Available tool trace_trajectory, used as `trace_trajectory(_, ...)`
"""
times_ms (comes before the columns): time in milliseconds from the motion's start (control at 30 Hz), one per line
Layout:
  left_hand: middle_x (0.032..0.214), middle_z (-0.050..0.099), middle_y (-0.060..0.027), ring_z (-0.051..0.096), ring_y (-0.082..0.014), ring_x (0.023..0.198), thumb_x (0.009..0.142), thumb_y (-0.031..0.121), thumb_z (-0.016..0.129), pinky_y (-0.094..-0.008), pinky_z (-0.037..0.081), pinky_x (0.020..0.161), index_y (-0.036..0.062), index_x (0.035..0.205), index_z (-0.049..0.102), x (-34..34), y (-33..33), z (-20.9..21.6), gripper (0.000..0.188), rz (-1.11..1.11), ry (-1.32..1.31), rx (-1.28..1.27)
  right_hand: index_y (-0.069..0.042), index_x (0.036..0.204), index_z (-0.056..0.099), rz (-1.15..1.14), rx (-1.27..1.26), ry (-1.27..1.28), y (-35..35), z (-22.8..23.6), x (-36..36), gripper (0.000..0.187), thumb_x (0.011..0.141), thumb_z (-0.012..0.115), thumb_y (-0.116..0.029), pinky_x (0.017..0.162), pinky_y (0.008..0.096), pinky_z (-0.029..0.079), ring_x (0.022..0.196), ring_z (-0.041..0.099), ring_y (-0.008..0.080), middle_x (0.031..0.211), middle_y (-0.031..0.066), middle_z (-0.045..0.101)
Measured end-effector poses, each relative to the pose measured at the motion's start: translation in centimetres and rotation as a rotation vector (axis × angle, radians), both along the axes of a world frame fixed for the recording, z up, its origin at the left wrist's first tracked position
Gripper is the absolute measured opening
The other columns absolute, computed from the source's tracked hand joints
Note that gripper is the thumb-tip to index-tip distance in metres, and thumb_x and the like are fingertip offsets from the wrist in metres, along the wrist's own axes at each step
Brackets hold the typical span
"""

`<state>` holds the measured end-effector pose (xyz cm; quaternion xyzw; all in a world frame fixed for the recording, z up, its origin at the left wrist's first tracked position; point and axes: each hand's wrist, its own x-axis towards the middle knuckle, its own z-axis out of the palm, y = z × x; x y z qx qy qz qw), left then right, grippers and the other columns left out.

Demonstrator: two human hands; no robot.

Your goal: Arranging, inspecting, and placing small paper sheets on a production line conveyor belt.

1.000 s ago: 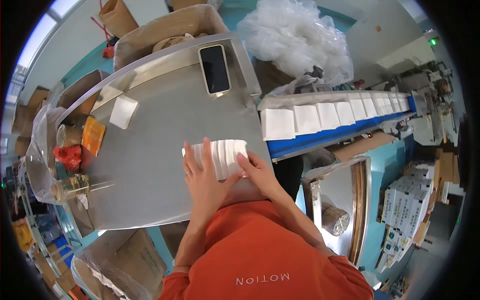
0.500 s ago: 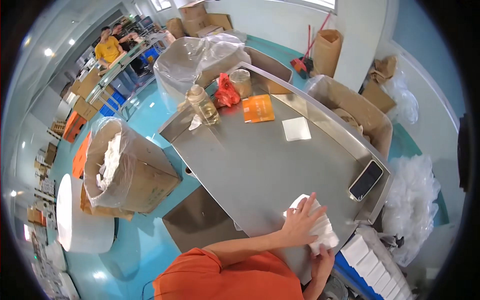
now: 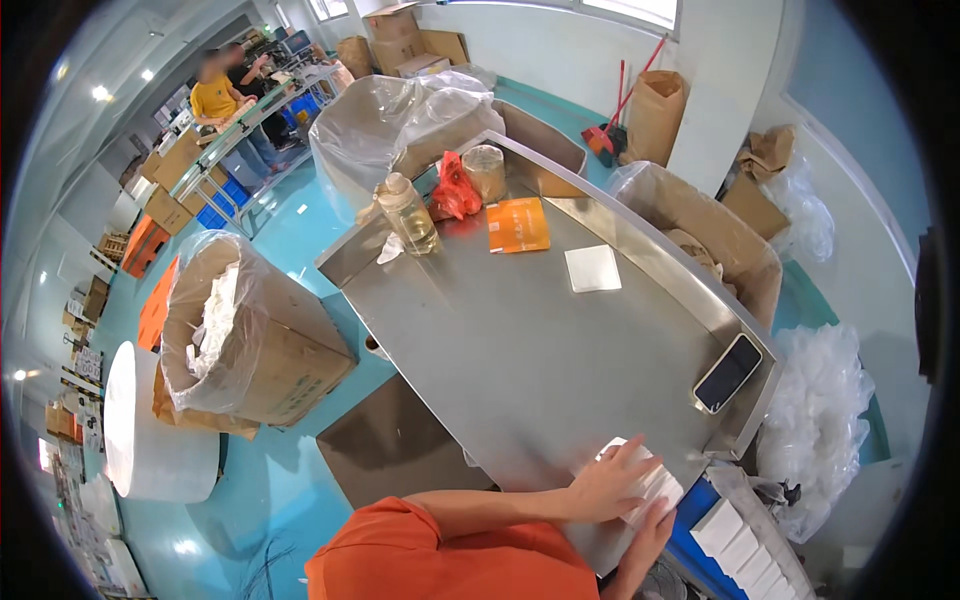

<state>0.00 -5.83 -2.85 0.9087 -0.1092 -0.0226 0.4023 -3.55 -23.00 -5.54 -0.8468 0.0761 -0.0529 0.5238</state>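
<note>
Near the front right corner of the steel table, both hands are on a stack of white folded sheets (image 3: pixel 657 487), perhaps paper or cloth. My left hand (image 3: pixel 606 487) lies over its upper left side with the fingers curled across it. From the lower right, my right hand (image 3: pixel 650 540) grips the edge, its thumb and fingers against the stack. Beside the hands, a row of similar white stacks (image 3: pixel 735 540) sits on a blue-edged channel. A single white square sheet (image 3: pixel 593 269) lies farther up the table.
The steel table (image 3: pixel 500 370) has a raised rim. On it are a phone (image 3: pixel 728 373), an orange packet (image 3: pixel 518 225), a bottle of yellowish liquid (image 3: pixel 408 215), a red plastic bag (image 3: pixel 457 187) and a jar (image 3: pixel 484 172). Lined cartons (image 3: pixel 290 350) stand around. Two people work far left.
The white stack has shifted toward me and slightly right, near the table's edge. My left fingers, spread flat before, now curl over it, and my right hand has come round its edge.
</note>
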Motion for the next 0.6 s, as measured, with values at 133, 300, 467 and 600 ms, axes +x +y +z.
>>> trace_trajectory(133,0.153,0.021,-0.0253,0.039,-0.0486,0.13,0.073,0.044,0.076,-0.0534,0.05,0.09,0.0234,0.148,0.034,-0.1,-0.1,2.6,0.088,0.089,0.006,0.146,0.006,0.115,0.056,-0.099,0.466,0.252,0.5,0.0,0.5,0.039,0.101,0.053,-0.03,0.077,0.0313,0.048,0.09,0.058,0.0195,0.11,0.0124,0.061)
trace_trajectory(300,0.154,0.02,-0.0245,0.038,-0.0475,0.131,0.072,0.043,0.076,-0.0535,0.049,0.09,0.0231,0.148,0.033,0.3,1.1,3.6,0.09,0.08,0.065,0.151,0.001,0.121,0.054,-0.014,0.849,0.422,-0.5,-0.7,-1.4,0.029,0.096,0.057,-0.012,0.062,0.027,0.049,0.084,0.062,0.0159,0.107,0.0093,0.061)
trace_trajectory(467,0.153,0.023,-0.025,0.037,-0.0468,0.132,0.076,0.035,0.075,-0.0545,0.044,0.099,0.0209,0.149,0.032,-0.3,0.8,1.7,0.087,0.067,0.069,-0.034,0.007,0.132,0.047,-0.505,0.986,0.314,-3.0,-1.8,-0.4,0.059,0.099,0.053,-0.041,0.079,0.0262,0.051,0.096,0.063,0.0232,0.118,0.0156,0.06)
trace_trajectory(600,0.152,0.024,-0.0272,0.031,-0.047,0.137,0.078,0.034,0.074,-0.0539,0.037,0.107,0.019,0.151,0.027,-0.8,-1.1,-0.4,0.088,-0.089,0.097,-0.189,0.002,0.128,0.052,-0.041,0.322,0.205,0.7,1.4,-0.3,0.051,0.1,0.051,-0.04,0.08,0.0284,0.05,0.096,0.06,0.0163,0.116,0.0084,0.06)
